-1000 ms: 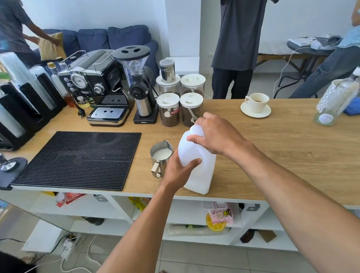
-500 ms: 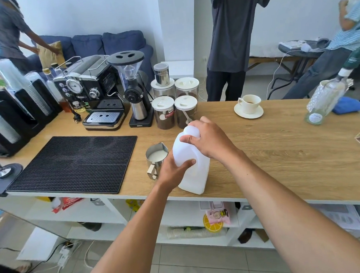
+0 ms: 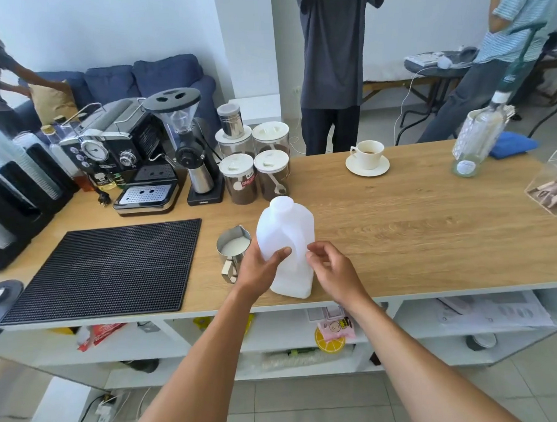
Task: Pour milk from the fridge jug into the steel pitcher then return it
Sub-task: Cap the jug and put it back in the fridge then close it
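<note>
A white plastic milk jug (image 3: 286,234) stands upright near the front edge of the wooden counter (image 3: 417,229), its white cap on. My left hand (image 3: 261,269) grips its lower left side, thumb across the front. My right hand (image 3: 330,271) is at the jug's handle on the lower right, fingers curled and touching it without a full grip. Just left of the jug sits the small steel pitcher (image 3: 232,250) with milk in it, its handle toward me and partly behind my left hand.
A black rubber mat (image 3: 102,268) lies to the left. Behind stand an espresso machine (image 3: 129,157), a grinder (image 3: 188,144) and several coffee jars (image 3: 254,167). A cup on a saucer (image 3: 367,157) and a glass bottle (image 3: 475,142) sit further right. People stand beyond the counter.
My right hand has come off the jug's cap and dropped to its handle. My left hand keeps its hold on the jug's side. The jug stays upright on the counter.
</note>
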Available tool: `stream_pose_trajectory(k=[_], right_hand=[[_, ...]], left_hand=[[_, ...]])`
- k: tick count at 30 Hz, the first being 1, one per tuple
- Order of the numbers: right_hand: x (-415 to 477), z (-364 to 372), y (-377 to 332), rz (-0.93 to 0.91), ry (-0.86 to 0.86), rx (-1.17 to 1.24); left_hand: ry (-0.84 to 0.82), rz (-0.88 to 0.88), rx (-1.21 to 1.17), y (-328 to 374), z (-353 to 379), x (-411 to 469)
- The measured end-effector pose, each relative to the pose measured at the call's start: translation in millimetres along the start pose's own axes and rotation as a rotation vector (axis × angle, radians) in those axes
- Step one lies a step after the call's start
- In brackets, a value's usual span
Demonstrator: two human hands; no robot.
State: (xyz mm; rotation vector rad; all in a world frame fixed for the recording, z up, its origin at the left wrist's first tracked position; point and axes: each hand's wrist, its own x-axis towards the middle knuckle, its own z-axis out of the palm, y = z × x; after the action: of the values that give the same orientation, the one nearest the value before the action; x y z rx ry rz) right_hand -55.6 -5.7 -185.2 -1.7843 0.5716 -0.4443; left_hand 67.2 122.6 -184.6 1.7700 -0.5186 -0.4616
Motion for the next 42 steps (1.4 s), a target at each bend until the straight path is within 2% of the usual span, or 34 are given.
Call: stream_pose_trajectory(k=[9,15,22,31,42], right_hand=[[-8,24,8,-0.075,0.038,-0.112],[-10,30,-1,-0.038,0.105,-0.216],[-29,15,-14,-0.034,0.213,-0.221],[-69,-25,-10,0.065,0.387,-0.245],[-158,-97,25,0.266,0.609,-0.267]], left_hand=[[-0.107,0.062,0.157,-4,-15,-6],[-0.145,0.083,0.223,-9,-24,3],[-0.142,0.249,0.418,10,-12,7],[-0.343,0.273,0.374,21,40,-2],[-0.631,0.366,0.332,30,148,-58]])
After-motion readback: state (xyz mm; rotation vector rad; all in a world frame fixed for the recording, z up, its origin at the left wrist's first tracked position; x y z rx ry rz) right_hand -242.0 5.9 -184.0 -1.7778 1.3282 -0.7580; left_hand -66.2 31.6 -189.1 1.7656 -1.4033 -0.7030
